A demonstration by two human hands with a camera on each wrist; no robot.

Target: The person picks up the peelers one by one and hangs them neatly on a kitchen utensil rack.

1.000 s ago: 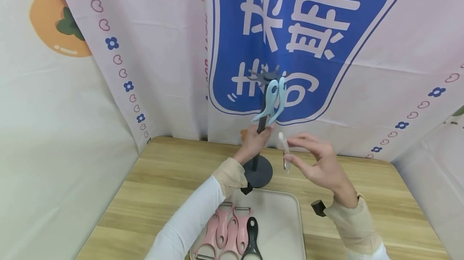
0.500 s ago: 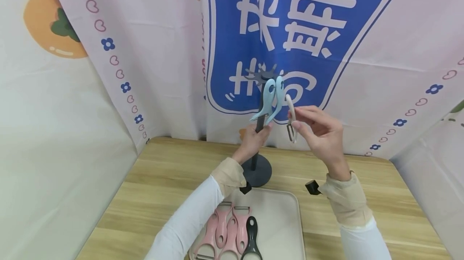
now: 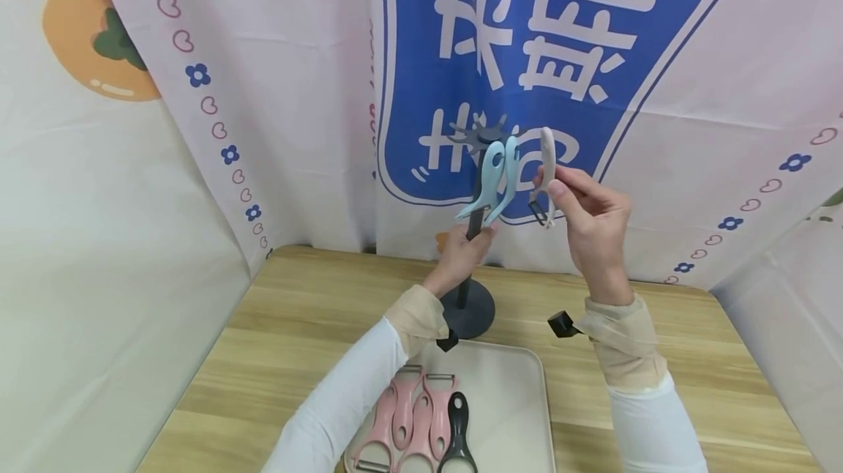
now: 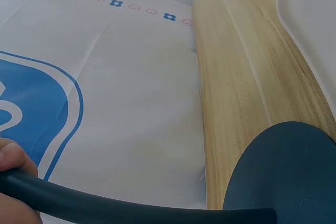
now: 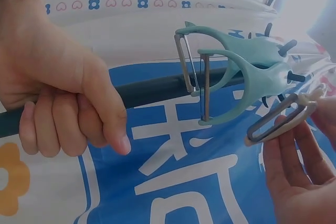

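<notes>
My left hand (image 3: 459, 257) grips the post of a dark rack (image 3: 466, 315) with a round base and a ring of hooks on top. Two light blue peelers (image 3: 492, 176) hang from its hooks, blades down. Just right of them, my right hand (image 3: 596, 228) pinches a white peeler (image 3: 549, 158) between thumb and fingers, handle end up. The right wrist view shows the white peeler's blade (image 5: 281, 119) close to the hooks and the left hand's fingers (image 5: 58, 121) wrapped round the post. In the left wrist view only part of the left hand (image 4: 16, 156) shows on the post.
A beige tray (image 3: 507, 400) lies on the wooden table (image 3: 276, 334) in front of the rack. On it are several pink peelers (image 3: 415, 414) and a black peeler (image 3: 459, 422), partly beside the left sleeve. A printed curtain (image 3: 323, 151) hangs behind the table.
My right hand has raised the white peeler from beside the post to near hook height, a little to the right, and its handle now points up. The left hand stays on the post.
</notes>
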